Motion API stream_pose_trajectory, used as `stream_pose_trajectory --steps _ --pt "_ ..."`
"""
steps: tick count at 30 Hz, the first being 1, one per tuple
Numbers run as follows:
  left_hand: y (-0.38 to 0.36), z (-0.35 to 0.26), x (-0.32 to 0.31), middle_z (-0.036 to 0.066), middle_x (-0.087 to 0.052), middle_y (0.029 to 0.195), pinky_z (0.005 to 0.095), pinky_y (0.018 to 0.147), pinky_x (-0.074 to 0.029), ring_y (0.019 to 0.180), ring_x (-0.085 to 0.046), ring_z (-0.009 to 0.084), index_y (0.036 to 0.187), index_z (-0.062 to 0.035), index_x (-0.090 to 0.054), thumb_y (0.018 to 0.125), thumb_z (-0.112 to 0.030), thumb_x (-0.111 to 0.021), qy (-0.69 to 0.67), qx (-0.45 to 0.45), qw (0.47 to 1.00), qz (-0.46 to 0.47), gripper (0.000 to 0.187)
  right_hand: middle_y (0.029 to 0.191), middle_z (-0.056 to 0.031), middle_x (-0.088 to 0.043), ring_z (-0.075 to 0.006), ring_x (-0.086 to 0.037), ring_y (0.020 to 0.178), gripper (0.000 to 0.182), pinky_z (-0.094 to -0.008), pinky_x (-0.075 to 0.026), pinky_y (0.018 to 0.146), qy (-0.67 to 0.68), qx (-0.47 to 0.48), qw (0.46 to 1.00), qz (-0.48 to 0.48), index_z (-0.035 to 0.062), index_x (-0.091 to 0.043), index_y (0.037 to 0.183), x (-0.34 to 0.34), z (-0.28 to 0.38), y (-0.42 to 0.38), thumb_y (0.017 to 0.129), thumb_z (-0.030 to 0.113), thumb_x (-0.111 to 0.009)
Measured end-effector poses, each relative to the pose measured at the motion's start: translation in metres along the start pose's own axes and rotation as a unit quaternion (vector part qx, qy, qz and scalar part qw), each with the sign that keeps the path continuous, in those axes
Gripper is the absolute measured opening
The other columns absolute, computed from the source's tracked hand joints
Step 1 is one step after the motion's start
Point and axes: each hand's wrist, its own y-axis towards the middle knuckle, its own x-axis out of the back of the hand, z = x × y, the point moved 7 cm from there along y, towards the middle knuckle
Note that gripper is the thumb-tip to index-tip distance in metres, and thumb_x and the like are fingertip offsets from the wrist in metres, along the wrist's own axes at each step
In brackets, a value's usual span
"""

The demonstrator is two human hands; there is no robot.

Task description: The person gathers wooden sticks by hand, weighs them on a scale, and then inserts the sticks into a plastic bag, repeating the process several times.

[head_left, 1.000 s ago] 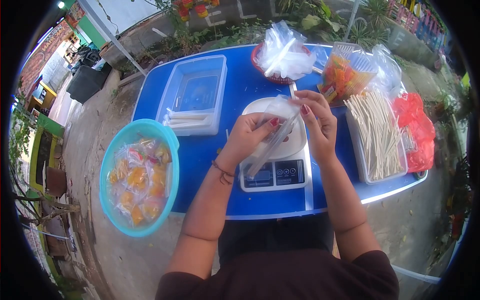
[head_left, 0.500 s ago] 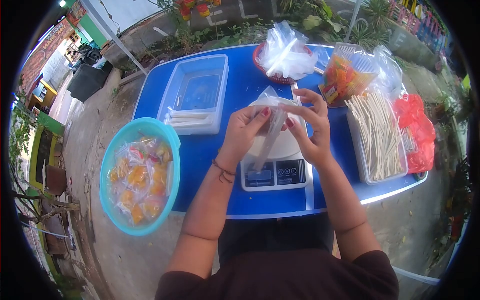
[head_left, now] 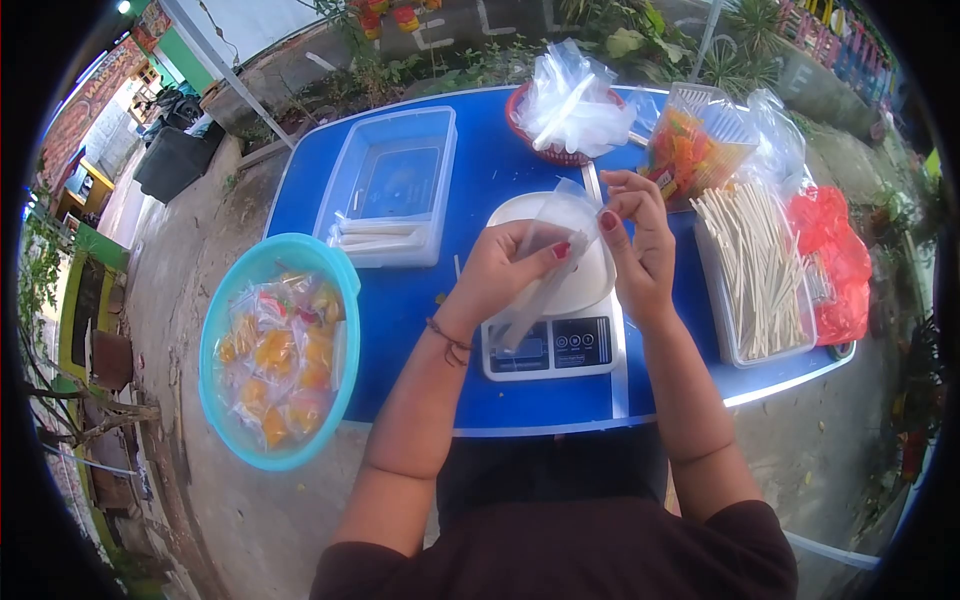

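My left hand pinches a clear plastic bag between thumb and fingers, and its long folded part hangs down over the scale's display. On the bag's right edge, the thumb and fingers of my right hand are closed; the exact contact is partly hidden. Below both hands stands a white kitchen scale with a round pan.
A turquoise basin of filled bags is at left. Behind it sits a clear plastic box. A red basket holds plastic bags. To the right are an orange-filled container, a box of wooden sticks and a red bag.
The plastic bag has tilted to the right and spread at its top. My right hand has shifted slightly right, its fingers drawing in. More of the scale's pan shows.
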Motion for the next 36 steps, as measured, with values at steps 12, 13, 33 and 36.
stream_pose_trajectory --steps 12,13,33,36 --pt "0.001 -0.006 0.007 0.007 -0.071 0.093 0.0249 0.075 -0.055 0.082 -0.067 0.0114 0.122 0.0006 -0.063 0.101 -0.017 -0.054 -0.057 -0.024 0.996 -0.069 0.029 0.096 -0.0064 -0.062 -0.0104 -0.056 0.084 0.038 -0.0244 -0.044 0.075 0.096 -0.204 0.974 0.038 -0.0008 -0.052 0.115 -0.012 -0.035 -0.014 0.089 0.020 -0.071" --pt "0.000 -0.007 0.008 0.007 -0.071 0.094 0.0252 0.075 -0.055 0.083 -0.068 0.0116 0.124 0.0008 -0.062 0.102 -0.017 -0.052 -0.095 -0.033 0.991 -0.084 0.030 0.087 -0.0059 -0.065 -0.0097 -0.060 0.074 0.041 -0.0240 -0.047 0.067 0.090 -0.199 0.975 0.032 -0.0029 -0.055 0.113 -0.015 -0.035 -0.015 0.086 0.021 -0.075" --pt "-0.006 -0.063 0.057 0.016 -0.069 0.103 0.0260 0.082 -0.055 0.094 -0.069 0.0187 0.134 -0.0002 -0.041 0.085 -0.007 -0.076 -0.095 -0.115 0.948 -0.282 0.061 0.076 -0.0108 -0.070 -0.0140 -0.068 0.070 0.017 -0.0297 -0.052 0.067 0.090 -0.265 0.905 0.321 -0.0047 -0.059 0.087 -0.056 -0.014 -0.034 0.094 0.010 -0.062" --pt "-0.004 -0.065 0.060 0.015 -0.069 0.102 0.0258 0.082 -0.055 0.093 -0.069 0.0198 0.134 0.0000 -0.040 0.085 -0.006 -0.075 -0.153 -0.129 0.933 -0.300 0.061 0.076 -0.0111 -0.070 -0.0148 -0.069 0.071 0.015 -0.0297 -0.052 0.067 0.068 -0.249 0.912 0.318 -0.0039 -0.059 0.087 -0.056 -0.010 -0.032 0.095 0.009 -0.062"
